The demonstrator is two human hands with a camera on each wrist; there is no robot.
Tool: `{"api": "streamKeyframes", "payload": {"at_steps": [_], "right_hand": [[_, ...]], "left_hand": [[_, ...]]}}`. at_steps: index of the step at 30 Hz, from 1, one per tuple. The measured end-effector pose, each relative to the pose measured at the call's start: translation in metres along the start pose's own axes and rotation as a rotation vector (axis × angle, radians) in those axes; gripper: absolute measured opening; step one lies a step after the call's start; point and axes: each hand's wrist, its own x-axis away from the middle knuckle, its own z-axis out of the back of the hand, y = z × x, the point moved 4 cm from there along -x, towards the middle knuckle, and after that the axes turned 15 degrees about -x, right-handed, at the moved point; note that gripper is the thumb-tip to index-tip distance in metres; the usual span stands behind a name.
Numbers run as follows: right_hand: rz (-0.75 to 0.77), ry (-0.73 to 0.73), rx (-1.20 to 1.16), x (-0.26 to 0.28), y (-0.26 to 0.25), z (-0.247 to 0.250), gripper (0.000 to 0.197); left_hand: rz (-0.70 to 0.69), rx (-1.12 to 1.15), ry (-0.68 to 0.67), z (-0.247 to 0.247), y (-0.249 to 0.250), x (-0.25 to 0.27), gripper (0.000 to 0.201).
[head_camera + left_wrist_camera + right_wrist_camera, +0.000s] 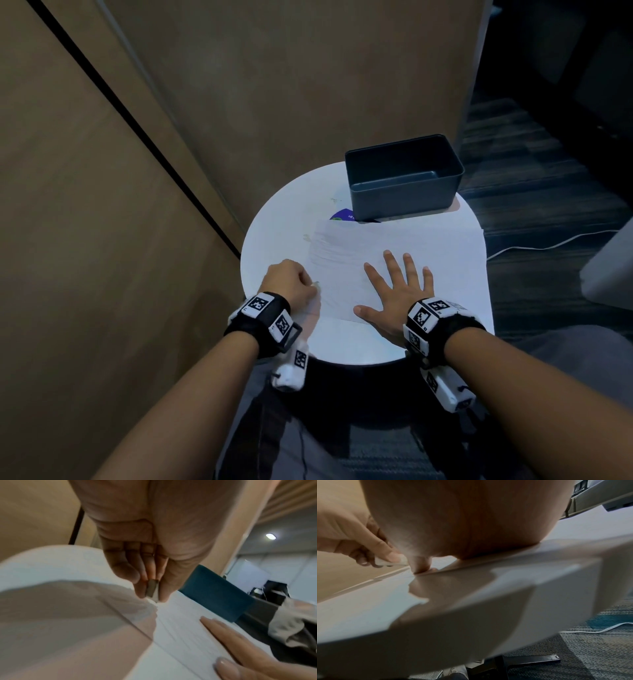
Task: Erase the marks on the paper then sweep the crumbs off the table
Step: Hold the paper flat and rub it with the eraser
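A white sheet of paper [394, 246] lies on the round white table [274, 226], with faint pencil lines near its left part. My left hand [291, 279] pinches a small white eraser [152, 592] between thumb and fingers, its tip pressed on the paper's left edge. The eraser [390, 561] also shows in the right wrist view under the left thumb. My right hand [399, 291] lies flat with fingers spread, pressing the paper down near the table's front. A few small crumbs [308, 237] lie on the table beside the paper's left edge.
A dark blue rectangular bin [402, 178] stands open at the back of the table, over the paper's far edge. A purple round sticker [342, 215] peeks out beside it. Brown wall panels stand close on the left. A white cable [548, 245] runs over the carpet to the right.
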Motion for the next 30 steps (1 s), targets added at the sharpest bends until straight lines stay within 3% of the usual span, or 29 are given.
{"api": "streamKeyframes", "payload": {"at_steps": [4, 6, 8, 11, 13, 15, 18, 21, 24, 27, 30], "right_hand": [[0.013, 0.013, -0.007, 0.0, -0.004, 0.0, 0.085], [0.006, 0.016, -0.007, 0.0, 0.0, 0.001, 0.086], [0.001, 0.01, -0.004, 0.0, 0.003, 0.0, 0.086], [0.007, 0.009, -0.007, -0.001, -0.001, -0.001, 0.086], [0.013, 0.01, -0.005, -0.003, -0.003, -0.001, 0.087], [0.006, 0.012, -0.008, -0.004, -0.001, 0.001, 0.087], [-0.006, -0.001, 0.0, -0.003, 0.003, -0.001, 0.088], [0.0, -0.004, 0.001, -0.004, 0.0, -0.001, 0.087], [0.009, 0.008, -0.011, -0.004, -0.001, 0.001, 0.087], [0.0, -0.003, -0.004, -0.002, 0.002, 0.0, 0.087], [0.001, -0.01, -0.009, -0.004, 0.0, 0.0, 0.087]], "left_hand": [[0.096, -0.057, 0.048, 0.003, -0.012, -0.003, 0.015], [0.044, -0.082, 0.088, 0.006, -0.004, -0.004, 0.017], [-0.042, -0.014, 0.034, 0.001, 0.009, 0.001, 0.015], [0.007, 0.027, -0.007, -0.005, 0.003, 0.004, 0.016], [0.058, -0.04, 0.042, 0.0, -0.005, 0.001, 0.015], [0.018, -0.085, 0.093, 0.007, 0.002, -0.002, 0.016], [-0.066, -0.021, 0.022, -0.001, 0.018, 0.005, 0.013], [0.021, -0.014, -0.001, -0.004, 0.01, 0.002, 0.014], [0.042, -0.138, 0.086, 0.008, 0.004, -0.005, 0.016], [-0.055, -0.029, 0.005, 0.001, 0.012, -0.004, 0.011], [-0.005, 0.02, -0.027, -0.002, 0.01, -0.002, 0.012]]}}
